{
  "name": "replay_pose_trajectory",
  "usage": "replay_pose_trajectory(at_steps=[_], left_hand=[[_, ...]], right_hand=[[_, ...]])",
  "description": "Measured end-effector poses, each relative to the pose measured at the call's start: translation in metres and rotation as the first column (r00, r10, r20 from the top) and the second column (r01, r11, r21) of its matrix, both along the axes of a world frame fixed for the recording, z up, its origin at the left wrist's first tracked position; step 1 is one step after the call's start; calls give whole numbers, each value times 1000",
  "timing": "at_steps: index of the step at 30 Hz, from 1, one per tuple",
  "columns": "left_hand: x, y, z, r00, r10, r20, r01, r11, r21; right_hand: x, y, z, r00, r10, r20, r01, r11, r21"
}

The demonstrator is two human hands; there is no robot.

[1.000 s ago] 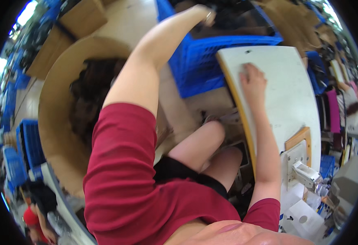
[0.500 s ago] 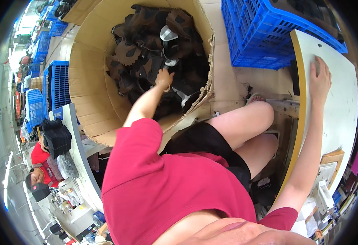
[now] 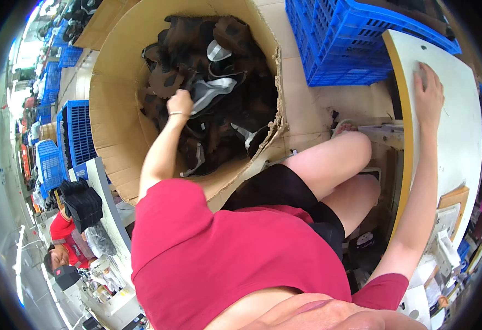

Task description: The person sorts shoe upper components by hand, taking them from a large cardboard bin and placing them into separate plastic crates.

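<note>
My left hand (image 3: 180, 103) is inside a large cardboard box (image 3: 109, 99), its fingers closed at the end of a black shoe-upper piece with a pale grey-white lining (image 3: 212, 91). This piece lies slanted across the pile, and its gripped edge is hidden by the fingers. Beneath and around it are several brown and black shoe-upper pieces (image 3: 166, 80), heaped and overlapping. My right hand (image 3: 430, 91) rests on the white tabletop (image 3: 455, 121) to the right, fingers stretched out and a little apart, holding nothing.
Blue plastic crates (image 3: 345, 49) stand beyond the box on the right. The box's torn rim (image 3: 278, 104) is near my knees. A sewing machine part (image 3: 447, 253) sits on the right table. At the left, a person in red (image 3: 73, 242) is beside another table with a black bundle (image 3: 80, 203).
My left hand has moved left within the box, and more of the pale-lined piece shows beside it. My right hand stays on the tabletop. The view has shifted slightly.
</note>
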State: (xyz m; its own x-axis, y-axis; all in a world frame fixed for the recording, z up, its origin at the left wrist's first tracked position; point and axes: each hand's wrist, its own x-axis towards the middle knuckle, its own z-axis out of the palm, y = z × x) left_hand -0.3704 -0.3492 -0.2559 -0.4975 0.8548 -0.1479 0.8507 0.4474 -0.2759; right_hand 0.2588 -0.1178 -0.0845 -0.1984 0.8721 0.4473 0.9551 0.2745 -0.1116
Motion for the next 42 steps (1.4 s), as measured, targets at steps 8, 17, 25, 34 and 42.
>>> replay_pose_trajectory(at_steps=[8, 17, 25, 34, 42], left_hand=[[62, -40, 241, 819, -570, 61, 310, 530, 789], [189, -23, 341, 486, -857, -173, 494, 106, 863], [264, 35, 334, -134, -921, 365, 414, 283, 865], [347, 80, 255, 46, -428, 902, 873, 457, 172], [444, -15, 226, -465, -580, 669, 885, -293, 362]], right_hand=[[-12, -37, 13, 994, 108, 23, -110, 964, 242], [-89, -256, -36, 311, -38, -950, -612, 757, -231], [-33, -320, -12, -209, 109, -972, -200, 968, 151], [-15, -484, -3, 459, 16, -888, -108, 993, -38], [-22, -491, -18, 446, -10, -895, -110, 992, -65]])
